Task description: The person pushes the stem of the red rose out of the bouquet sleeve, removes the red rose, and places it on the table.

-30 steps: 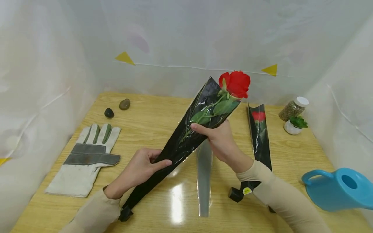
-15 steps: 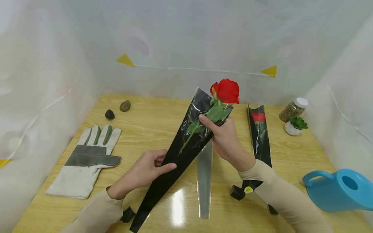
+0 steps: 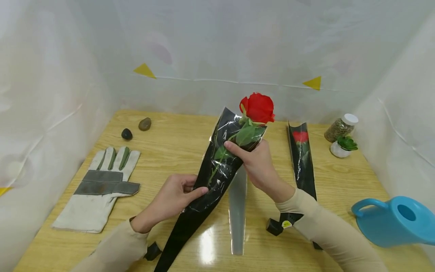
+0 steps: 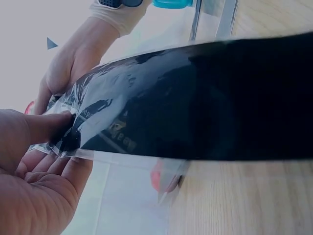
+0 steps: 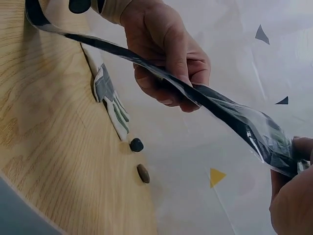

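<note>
A red artificial-looking rose (image 3: 257, 108) with green leaves stands out of the top of a black, clear-fronted flower sleeve (image 3: 190, 224), tilted over the table. My right hand (image 3: 259, 166) grips the sleeve just below the bloom, thumb across the clear front. Lower down, my left hand (image 3: 175, 196) pinches the sleeve's left edge between thumb and fingers. The left wrist view shows the sleeve's dark face (image 4: 220, 103) with faint gold lettering near the thumb. Seen edge-on in the right wrist view, the sleeve (image 5: 230, 115) curves at its narrow end.
A flat clear sleeve (image 3: 238, 215) lies mid-table, beside another wrapped red rose (image 3: 306, 173). Rightward are a blue watering can (image 3: 384, 223), a lidded jar (image 3: 340, 128) and a small potted succulent (image 3: 341, 148). A work glove (image 3: 96, 189) and two stones (image 3: 145, 124) lie left.
The rose and its sleeve have moved left and down, becoming more upright, with the sleeve's lower end now past the frame's bottom. My left hand has shifted slightly right and higher along the sleeve.
</note>
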The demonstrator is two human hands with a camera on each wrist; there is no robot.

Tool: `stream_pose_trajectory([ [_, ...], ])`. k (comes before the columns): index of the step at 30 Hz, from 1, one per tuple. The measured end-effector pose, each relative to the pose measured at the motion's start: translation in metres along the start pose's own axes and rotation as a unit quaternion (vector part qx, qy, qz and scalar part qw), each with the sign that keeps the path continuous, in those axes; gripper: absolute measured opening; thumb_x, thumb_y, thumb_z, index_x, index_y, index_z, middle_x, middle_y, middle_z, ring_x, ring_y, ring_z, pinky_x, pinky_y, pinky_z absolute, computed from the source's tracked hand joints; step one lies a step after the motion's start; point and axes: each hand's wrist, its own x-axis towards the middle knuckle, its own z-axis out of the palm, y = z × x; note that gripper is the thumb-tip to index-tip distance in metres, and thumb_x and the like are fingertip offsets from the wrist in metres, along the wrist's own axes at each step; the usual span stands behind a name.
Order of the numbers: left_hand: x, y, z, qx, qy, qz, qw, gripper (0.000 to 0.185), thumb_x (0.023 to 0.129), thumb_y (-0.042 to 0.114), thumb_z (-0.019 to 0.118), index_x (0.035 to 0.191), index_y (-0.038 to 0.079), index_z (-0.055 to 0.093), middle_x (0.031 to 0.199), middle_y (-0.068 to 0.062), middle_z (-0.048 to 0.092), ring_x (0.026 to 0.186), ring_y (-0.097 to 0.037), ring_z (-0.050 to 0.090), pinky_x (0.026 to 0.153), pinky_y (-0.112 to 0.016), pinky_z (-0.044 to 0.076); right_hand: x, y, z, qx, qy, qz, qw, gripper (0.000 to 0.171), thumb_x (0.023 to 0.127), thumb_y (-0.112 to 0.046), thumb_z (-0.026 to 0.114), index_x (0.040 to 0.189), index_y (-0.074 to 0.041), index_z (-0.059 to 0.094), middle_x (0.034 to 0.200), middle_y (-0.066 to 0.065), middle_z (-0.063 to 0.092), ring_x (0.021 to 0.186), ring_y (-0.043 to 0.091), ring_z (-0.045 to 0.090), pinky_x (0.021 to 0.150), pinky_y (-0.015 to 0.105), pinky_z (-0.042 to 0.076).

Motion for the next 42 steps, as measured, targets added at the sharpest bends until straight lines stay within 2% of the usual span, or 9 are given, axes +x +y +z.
stream_pose_trajectory([
  [4,-0.001,0.001,0.000,-0.009,-0.002,-0.006,0.9999,0.026,0.094,0.020,0.071,0.072,0.014,0.057,0.052,0.011,0.028,0.046,-0.005,0.027,0.048,-0.022,0.024,-0.002,0.001,0.002,-0.007,0.000,0.001,1.000,0.053,0.082,-0.005,0.081,0.129,-0.005,0.056,0.123,0.015,0.060,0.112,0.029,0.058,0.093,0.038,0.049],
  [13,0.000,-0.001,0.000,-0.001,0.020,0.005,0.9998,0.046,0.093,0.021,0.072,0.063,0.012,0.039,0.055,0.007,0.022,0.048,-0.007,0.020,0.051,-0.024,0.021,-0.011,0.017,0.006,-0.011,-0.023,0.011,1.000,0.059,0.079,-0.004,0.083,0.130,-0.006,0.054,0.123,0.015,0.060,0.112,0.030,0.059,0.092,0.041,0.050],
  [24,0.004,-0.002,0.002,0.005,0.029,0.001,0.9996,0.039,0.092,0.020,0.073,0.065,0.012,0.046,0.054,0.009,0.026,0.048,-0.005,0.024,0.051,-0.023,0.022,-0.019,0.029,0.010,-0.054,-0.043,0.005,0.998,0.053,0.078,-0.007,0.085,0.124,-0.006,0.059,0.116,0.013,0.064,0.106,0.028,0.061,0.089,0.040,0.051],
  [31,0.005,-0.001,0.002,-0.002,0.040,0.011,0.9991,0.032,0.091,0.022,0.074,0.068,0.013,0.055,0.055,0.011,0.028,0.048,-0.006,0.027,0.050,-0.024,0.023,-0.016,0.024,0.009,-0.013,-0.067,0.009,0.998,0.055,0.079,-0.001,0.083,0.126,-0.006,0.055,0.118,0.015,0.061,0.107,0.030,0.060,0.091,0.040,0.050],
  [33,0.005,-0.001,0.001,0.000,0.042,0.011,0.9990,0.034,0.091,0.022,0.075,0.067,0.014,0.053,0.055,0.011,0.026,0.049,-0.006,0.026,0.051,-0.024,0.023,-0.014,0.020,0.007,0.001,-0.074,0.008,0.997,0.056,0.079,0.000,0.082,0.127,-0.006,0.054,0.118,0.016,0.060,0.107,0.030,0.060,0.091,0.039,0.049],
  [35,0.004,-0.001,0.000,0.001,0.041,0.006,0.9991,0.038,0.090,0.023,0.075,0.064,0.014,0.049,0.056,0.010,0.024,0.049,-0.006,0.024,0.052,-0.024,0.022,-0.012,0.015,0.005,0.011,-0.083,0.009,0.996,0.057,0.080,0.000,0.081,0.128,-0.007,0.051,0.119,0.016,0.058,0.108,0.031,0.059,0.092,0.039,0.049],
  [38,0.002,-0.001,-0.002,-0.011,0.033,-0.011,0.9993,0.037,0.090,0.024,0.076,0.065,0.012,0.051,0.055,0.009,0.026,0.049,-0.006,0.025,0.051,-0.024,0.022,-0.009,0.011,0.003,0.023,-0.082,0.015,0.996,0.058,0.081,0.001,0.080,0.130,-0.008,0.050,0.121,0.016,0.056,0.109,0.031,0.058,0.092,0.038,0.049],
  [41,0.000,0.000,-0.003,-0.033,0.025,-0.029,0.9987,0.025,0.089,0.024,0.077,0.073,0.010,0.064,0.055,0.010,0.044,0.050,-0.005,0.040,0.050,-0.021,0.032,-0.007,0.007,0.003,0.040,-0.081,0.024,0.996,0.059,0.083,0.002,0.078,0.132,-0.008,0.047,0.124,0.016,0.054,0.111,0.031,0.056,0.093,0.038,0.049],
  [42,-0.001,0.000,-0.003,-0.037,0.025,-0.033,0.9985,0.023,0.089,0.024,0.077,0.074,0.010,0.066,0.055,0.009,0.044,0.051,-0.005,0.041,0.051,-0.021,0.032,-0.006,0.005,0.002,0.045,-0.079,0.028,0.995,0.060,0.083,0.003,0.078,0.133,-0.008,0.046,0.125,0.015,0.053,0.113,0.031,0.056,0.094,0.038,0.048],
])
